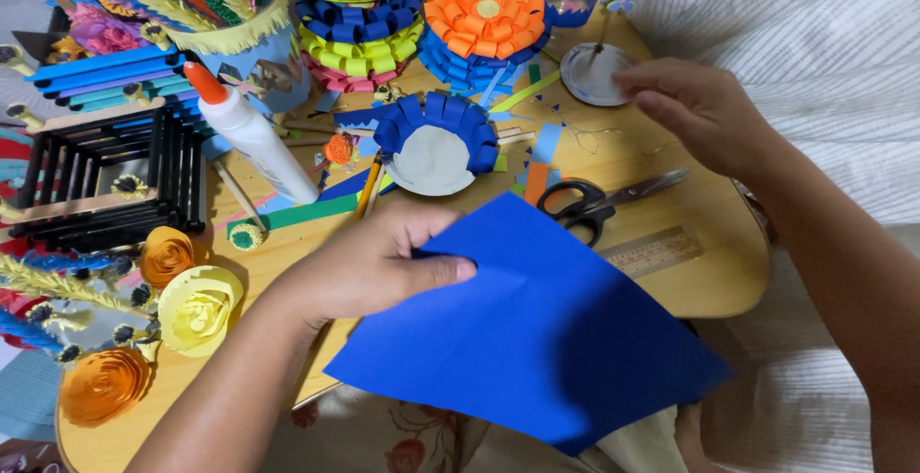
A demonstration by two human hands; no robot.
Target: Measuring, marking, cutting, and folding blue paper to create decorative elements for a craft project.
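Left hand [369, 262] pinching a blue paper sheet [546, 329] at lower centre.

My right hand [695, 109] hovers loosely open, empty, upper right; the sheet's lower corner hides my lap, perhaps fabric. Scissors [599, 200] lie on the cluttered wooden table [709, 262].

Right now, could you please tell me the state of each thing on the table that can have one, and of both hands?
Left hand: pinching the blue sheet.
Blue sheet: flat, uncut, held over the table edge.
Right hand: empty, fingers loosely curled, above the table.
Scissors: closed, lying flat.
Glue bottle: capped, leaning.
Grey disc: partly ringed with blue loops.
Ruler: lying flat.
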